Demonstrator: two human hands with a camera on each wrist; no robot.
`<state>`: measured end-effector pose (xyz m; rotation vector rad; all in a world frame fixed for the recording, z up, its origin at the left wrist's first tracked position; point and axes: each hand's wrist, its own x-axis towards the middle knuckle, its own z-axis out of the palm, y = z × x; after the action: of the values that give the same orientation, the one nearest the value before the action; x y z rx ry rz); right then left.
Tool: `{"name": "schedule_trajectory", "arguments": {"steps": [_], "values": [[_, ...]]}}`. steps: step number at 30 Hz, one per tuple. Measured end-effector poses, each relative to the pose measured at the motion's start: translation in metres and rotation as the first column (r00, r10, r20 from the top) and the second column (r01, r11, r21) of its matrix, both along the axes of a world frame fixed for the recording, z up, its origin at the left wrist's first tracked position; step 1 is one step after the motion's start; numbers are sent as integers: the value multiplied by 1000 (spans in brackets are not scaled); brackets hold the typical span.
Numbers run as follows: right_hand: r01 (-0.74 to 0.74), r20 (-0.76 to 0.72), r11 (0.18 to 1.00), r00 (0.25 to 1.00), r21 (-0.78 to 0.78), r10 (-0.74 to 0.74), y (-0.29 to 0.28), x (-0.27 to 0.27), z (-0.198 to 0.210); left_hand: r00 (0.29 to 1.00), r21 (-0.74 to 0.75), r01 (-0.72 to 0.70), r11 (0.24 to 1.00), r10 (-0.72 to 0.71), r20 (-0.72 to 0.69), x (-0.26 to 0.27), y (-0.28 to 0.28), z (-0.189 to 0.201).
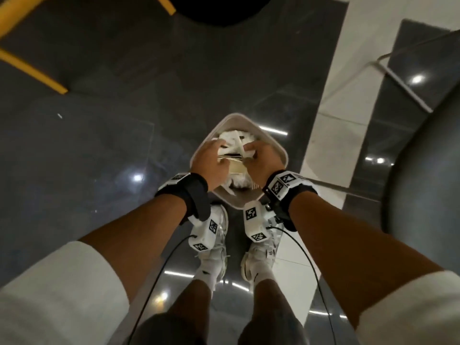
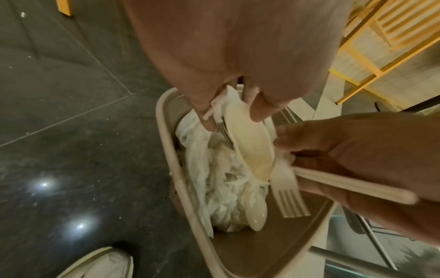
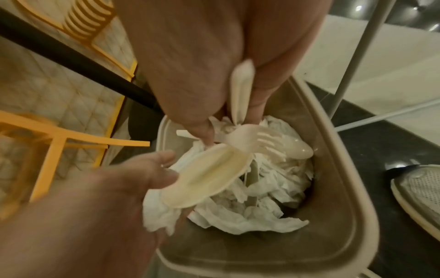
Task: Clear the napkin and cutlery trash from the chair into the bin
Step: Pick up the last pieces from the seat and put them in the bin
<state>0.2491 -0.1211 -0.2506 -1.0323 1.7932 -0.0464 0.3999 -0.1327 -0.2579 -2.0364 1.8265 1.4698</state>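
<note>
My left hand over bin, fingers pinching small plate plus napkin wad. My right hand beside it, pinching plastic cutlery, fork dangling. Crumpled napkins already in bin. Judge task nearly done: release left. Chair seat out of view; can't confirm it's cleared. Frames blurred.

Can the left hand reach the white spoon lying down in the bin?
Probably not yet: the left hand already grips a cream oval plastic piece and napkin above the beige bin; the white plastic spoon lies deeper.
</note>
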Motion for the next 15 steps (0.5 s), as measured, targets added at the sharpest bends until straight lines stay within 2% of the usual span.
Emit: {"name": "schedule_trajectory", "arguments": {"steps": [4,6,8,10,12,14,15], "values": [[-164,50,986,985,33,162,-4,6,-14,987,98,-38,994,53,-149,19,-7,1],[-200,33,980,979,-2,200,-2,0,-6,985,54,-30,998,39,-166,27,-5,4],[-297,-38,955,954,-4,297,3,-5,0,988,-26,-33,999,29,-152,32,-6,6],[-469,-62,883,882,-13,468,8,1,3,997,-144,1,990,-12,-76,36,-8,5],[-650,-20,755,759,-85,651,13,14,2,1000,-226,3,974,-1,7,40,-12,-1],[-792,-11,609,610,-44,792,16,25,-9,997,-178,-29,984,42,71,44,-16,-10],[-812,-8,582,583,30,813,17,28,-22,994,-126,-19,992,33,109,47,-18,-15]]}}
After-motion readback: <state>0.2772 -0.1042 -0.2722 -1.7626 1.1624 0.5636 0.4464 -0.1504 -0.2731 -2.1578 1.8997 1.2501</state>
